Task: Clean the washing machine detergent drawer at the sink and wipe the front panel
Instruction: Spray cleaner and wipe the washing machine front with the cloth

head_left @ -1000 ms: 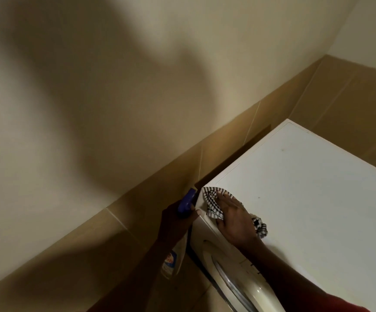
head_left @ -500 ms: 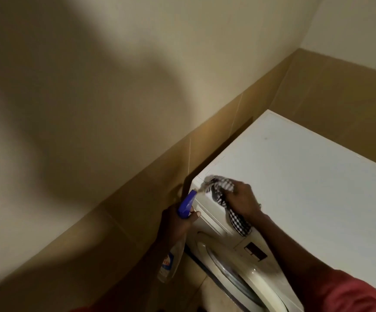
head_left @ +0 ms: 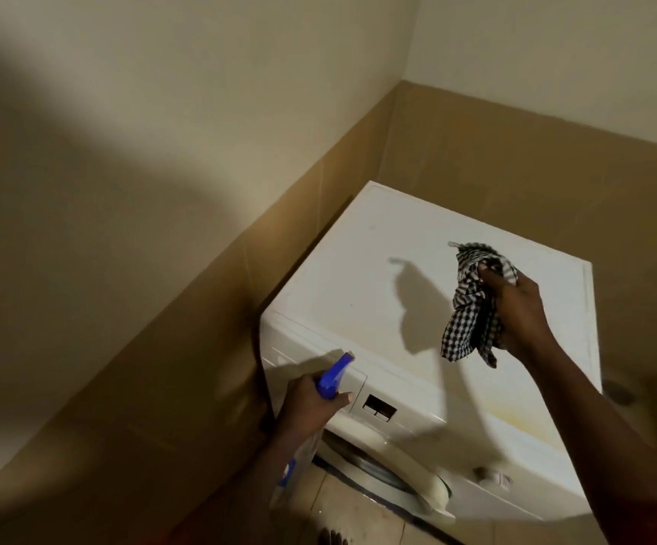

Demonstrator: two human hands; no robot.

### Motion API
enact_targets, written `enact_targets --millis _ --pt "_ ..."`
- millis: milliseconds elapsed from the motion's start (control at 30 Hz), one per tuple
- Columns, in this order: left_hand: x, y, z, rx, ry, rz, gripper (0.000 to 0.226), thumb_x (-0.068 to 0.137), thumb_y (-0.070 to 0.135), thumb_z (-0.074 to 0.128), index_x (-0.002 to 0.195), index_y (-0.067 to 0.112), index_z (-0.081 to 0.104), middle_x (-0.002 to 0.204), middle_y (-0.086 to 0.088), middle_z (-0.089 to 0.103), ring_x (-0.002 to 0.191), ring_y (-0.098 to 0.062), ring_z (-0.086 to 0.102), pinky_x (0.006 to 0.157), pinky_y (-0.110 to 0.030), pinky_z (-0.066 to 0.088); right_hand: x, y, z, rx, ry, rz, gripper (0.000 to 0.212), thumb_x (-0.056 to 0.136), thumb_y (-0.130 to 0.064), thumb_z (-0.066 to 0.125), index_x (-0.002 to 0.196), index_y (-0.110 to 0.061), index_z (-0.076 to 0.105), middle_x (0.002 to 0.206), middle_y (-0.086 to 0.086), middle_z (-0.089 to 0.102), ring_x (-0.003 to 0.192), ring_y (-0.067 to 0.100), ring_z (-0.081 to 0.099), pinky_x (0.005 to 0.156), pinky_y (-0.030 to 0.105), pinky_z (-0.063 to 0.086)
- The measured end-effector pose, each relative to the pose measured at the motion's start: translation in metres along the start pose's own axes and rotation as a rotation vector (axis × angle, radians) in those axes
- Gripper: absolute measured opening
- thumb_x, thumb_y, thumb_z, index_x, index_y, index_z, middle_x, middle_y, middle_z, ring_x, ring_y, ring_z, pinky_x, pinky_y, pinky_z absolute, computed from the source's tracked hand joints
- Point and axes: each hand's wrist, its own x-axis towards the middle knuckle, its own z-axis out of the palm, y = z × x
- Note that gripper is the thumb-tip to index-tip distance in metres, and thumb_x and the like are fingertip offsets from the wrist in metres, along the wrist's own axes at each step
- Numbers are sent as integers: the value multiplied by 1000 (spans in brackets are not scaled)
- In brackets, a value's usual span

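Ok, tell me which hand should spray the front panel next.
Left. The left hand grips the spray bottle close to the front panel, nozzle pointing toward it. The right hand holds the checked cloth above the washing machine.

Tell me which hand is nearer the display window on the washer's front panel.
Left. The left hand, gripping the spray bottle, is beside the display window; the right hand holds the cloth above the washer top.

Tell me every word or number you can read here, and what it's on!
Nothing here can be read.
The label on the spray bottle: red and blue print, too blurred to read.
The display window on the washing machine: dark, no digits legible.
The checked cloth: pattern only, no text.
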Motion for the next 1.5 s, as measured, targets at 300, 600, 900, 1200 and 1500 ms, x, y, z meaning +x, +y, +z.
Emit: enact_targets --millis 300,600,900,1200,1500 --pt "-18 14 51 148 -212 45 30 74 36 81 90 20 60 73 6 60 65 -7 57 68 -19 51 -31 44 -51 -213 83 -18 13 89 -28 64 99 -23 70 92 5 75 86 22 72 84 45 57" --pt "-17 9 44 18 -157 81 24 71 30 84 78 29 62 75 9 66 71 -9 64 79 -30 59 -100 155 -45 -910 -284 -407 57 88 -37 45 140 -14 48 141 5 53 129 23 49 107 43 41" --pt "-7 1 13 -24 47 48 27 70 26 86 83 30 63 83 8 70 83 -11 68 79 -26 57 -79 155 44 -1044 -490 -632 65 77 -31 52 140 -14 47 141 6 52 129 26 49 109 37 32" --pt "6 -10 -25 -141 184 -71 29 77 20 80 99 11 63 86 2 66 82 -14 65 63 -11 44 -87 175 31 -1078 -485 -726 66 75 -28 56 140 -16 49 147 -2 42 135 21 43 115 31 24" --pt "12 -3 -31 -125 210 -53 23 80 18 78 94 18 59 83 5 64 77 -7 62 58 -6 44 -69 160 87 -1119 -479 -695 63 75 -31 53 136 -14 54 138 5 56 126 24 53 110 37 33"
